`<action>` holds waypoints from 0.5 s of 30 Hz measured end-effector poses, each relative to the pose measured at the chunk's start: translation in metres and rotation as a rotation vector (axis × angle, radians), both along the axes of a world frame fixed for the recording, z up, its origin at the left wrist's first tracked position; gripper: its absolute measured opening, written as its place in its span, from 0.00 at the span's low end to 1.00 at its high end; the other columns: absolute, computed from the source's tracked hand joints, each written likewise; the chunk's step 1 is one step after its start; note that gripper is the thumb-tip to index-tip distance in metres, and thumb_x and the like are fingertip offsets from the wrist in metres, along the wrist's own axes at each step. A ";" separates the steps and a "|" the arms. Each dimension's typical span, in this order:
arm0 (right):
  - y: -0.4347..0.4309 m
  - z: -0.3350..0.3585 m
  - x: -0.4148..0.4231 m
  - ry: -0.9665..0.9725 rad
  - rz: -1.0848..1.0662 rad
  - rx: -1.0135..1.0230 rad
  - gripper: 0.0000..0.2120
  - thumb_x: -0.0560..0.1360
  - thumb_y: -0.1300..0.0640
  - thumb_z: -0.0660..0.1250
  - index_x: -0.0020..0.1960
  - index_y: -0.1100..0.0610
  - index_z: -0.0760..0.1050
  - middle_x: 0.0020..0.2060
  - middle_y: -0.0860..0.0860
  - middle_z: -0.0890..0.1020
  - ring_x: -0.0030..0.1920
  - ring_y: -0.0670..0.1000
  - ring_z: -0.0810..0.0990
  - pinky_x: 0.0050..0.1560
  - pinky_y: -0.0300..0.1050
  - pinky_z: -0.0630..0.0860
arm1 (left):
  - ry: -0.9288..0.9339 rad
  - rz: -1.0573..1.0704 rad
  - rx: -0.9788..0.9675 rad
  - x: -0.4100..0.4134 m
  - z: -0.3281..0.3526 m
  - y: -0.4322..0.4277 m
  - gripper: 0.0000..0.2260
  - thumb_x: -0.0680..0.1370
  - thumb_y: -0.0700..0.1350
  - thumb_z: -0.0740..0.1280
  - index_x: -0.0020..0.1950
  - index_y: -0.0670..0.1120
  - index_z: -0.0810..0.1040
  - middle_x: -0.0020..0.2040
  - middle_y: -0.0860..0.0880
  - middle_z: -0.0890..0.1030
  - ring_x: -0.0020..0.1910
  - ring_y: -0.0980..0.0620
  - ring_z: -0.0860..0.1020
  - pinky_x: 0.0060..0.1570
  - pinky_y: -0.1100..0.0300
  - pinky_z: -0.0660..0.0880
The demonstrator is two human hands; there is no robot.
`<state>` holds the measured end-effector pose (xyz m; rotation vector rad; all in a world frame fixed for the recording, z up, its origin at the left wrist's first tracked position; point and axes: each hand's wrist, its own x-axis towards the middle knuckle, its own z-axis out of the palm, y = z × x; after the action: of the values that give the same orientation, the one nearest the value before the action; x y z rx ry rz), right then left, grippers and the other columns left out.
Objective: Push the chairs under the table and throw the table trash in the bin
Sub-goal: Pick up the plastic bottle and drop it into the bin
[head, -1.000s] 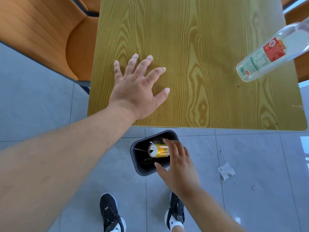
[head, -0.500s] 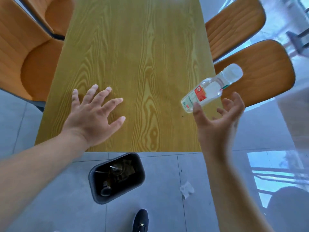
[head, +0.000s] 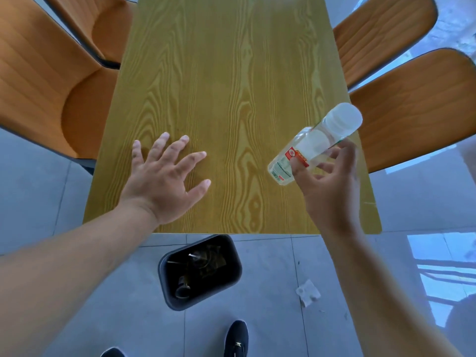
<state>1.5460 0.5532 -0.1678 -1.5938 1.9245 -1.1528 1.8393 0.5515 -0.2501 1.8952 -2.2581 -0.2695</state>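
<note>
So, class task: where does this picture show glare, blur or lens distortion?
Head view: bright window reflections glare on the glossy grey floor at right; the clear plastic bottle and right hand look slightly motion-blurred; the yellow wooden table flares toward the camera, wide-angle bending.

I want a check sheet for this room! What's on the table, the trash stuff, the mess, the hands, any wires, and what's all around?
Surface: wooden table, only the bottle and left hand on it.
Job's things: clear bottle lying at the right edge; black bin on the floor below, trash inside; orange chairs along both sides.
Clutter: crumpled paper on the floor right of the bin.
Grippers: left hand open, flat on the table; right hand closing on the bottle.
Cables: nothing seen.
Surroundings: grey tile floor, black shoes.
</note>
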 end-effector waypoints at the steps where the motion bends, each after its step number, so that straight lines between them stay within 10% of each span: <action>1: 0.011 -0.001 0.006 -0.001 0.021 0.008 0.33 0.72 0.43 0.78 0.69 0.50 0.67 0.59 0.38 0.75 0.56 0.41 0.81 0.50 0.52 0.83 | 0.003 0.001 -0.001 0.000 0.000 0.000 0.30 0.78 0.73 0.50 0.77 0.63 0.63 0.82 0.49 0.60 0.82 0.42 0.51 0.74 0.27 0.45; 9: 0.127 -0.006 0.069 0.038 0.303 0.027 0.34 0.69 0.46 0.80 0.69 0.41 0.65 0.60 0.35 0.75 0.58 0.41 0.78 0.54 0.28 0.70 | 0.019 0.014 -0.004 -0.001 -0.001 -0.001 0.28 0.79 0.72 0.53 0.76 0.63 0.65 0.82 0.49 0.60 0.82 0.42 0.50 0.75 0.27 0.43; 15: 0.177 -0.033 0.085 -0.025 0.468 0.041 0.34 0.68 0.52 0.78 0.70 0.49 0.67 0.64 0.40 0.73 0.62 0.48 0.79 0.59 0.39 0.74 | 0.035 0.009 -0.022 0.002 -0.006 -0.001 0.28 0.78 0.72 0.54 0.75 0.62 0.67 0.82 0.48 0.62 0.82 0.40 0.52 0.74 0.27 0.43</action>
<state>1.6306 0.7302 -0.2006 -1.8617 1.4342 -0.9216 1.8409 0.5507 -0.2557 1.8742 -2.2200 -0.2729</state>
